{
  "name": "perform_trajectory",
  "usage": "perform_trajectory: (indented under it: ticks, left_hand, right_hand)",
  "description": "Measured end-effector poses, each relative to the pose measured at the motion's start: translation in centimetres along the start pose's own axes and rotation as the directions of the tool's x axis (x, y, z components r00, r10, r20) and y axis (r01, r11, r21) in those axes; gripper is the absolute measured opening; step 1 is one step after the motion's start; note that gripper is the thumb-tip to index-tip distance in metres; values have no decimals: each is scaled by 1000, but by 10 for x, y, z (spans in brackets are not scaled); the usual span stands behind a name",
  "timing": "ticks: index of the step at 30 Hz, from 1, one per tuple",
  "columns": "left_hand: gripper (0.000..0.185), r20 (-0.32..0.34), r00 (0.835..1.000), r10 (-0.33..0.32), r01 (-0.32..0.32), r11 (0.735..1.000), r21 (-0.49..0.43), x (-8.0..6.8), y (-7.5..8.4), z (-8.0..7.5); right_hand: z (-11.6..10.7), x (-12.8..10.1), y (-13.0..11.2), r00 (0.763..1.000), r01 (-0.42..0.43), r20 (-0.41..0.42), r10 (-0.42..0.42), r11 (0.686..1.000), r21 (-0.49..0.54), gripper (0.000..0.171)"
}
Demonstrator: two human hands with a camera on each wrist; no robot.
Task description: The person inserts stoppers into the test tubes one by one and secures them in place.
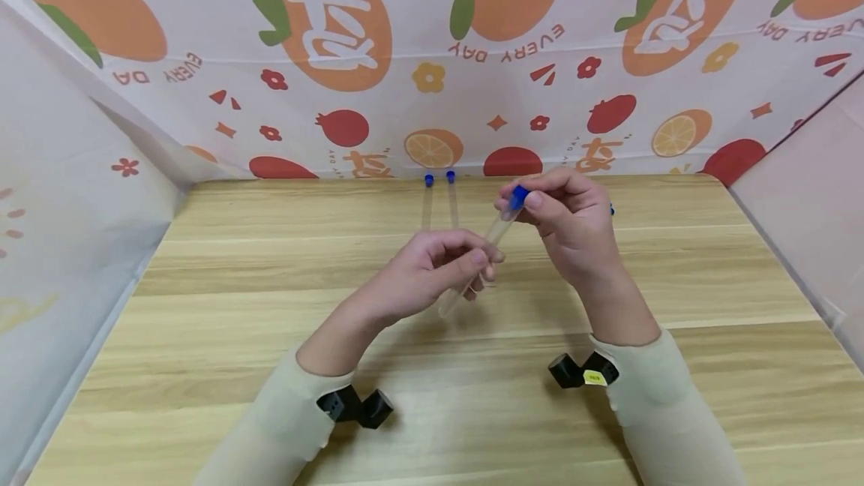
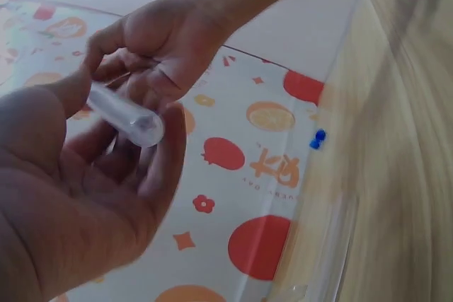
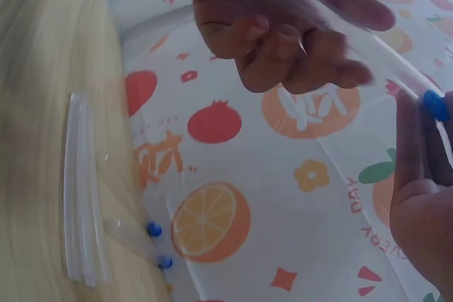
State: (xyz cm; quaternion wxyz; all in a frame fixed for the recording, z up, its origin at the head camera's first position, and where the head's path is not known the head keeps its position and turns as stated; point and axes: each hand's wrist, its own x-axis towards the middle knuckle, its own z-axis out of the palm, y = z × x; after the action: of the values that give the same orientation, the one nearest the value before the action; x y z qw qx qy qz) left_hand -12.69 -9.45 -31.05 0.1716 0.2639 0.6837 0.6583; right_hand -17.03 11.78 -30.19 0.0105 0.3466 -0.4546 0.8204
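While it hangs in the air above the middle of the tabletop (image 1: 270,366), the clear test tube (image 1: 472,270) slants with its blue cap (image 1: 518,197) uppermost and its rounded bottom low. The left hand (image 1: 432,272) curls thumb and fingers round the tube's lower half. The right hand (image 1: 574,223), raised higher, pinches the cap between thumb and fingertips. Two more capped tubes (image 1: 439,205) lie side by side near the tabletop's far edge.
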Motion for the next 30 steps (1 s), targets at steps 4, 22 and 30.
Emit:
perform_trajectory:
  ticks: [4, 22, 30]
  left_hand:
    - [30, 87, 996, 22, -12, 993, -114, 0, 2, -1]
    - [22, -28, 997, 78, -79, 997, -18, -6, 14, 8]
    - [19, -144, 989, -20, 18, 1000, -16, -5, 11, 10]
  right_hand:
    - [0, 2, -3, 999, 42, 31, -42, 999, 24, 12]
    - [2, -1, -7, 988, 150, 58, -145, 983, -107, 21]
    - [-1, -2, -1, 999, 30, 16, -29, 998, -56, 10]
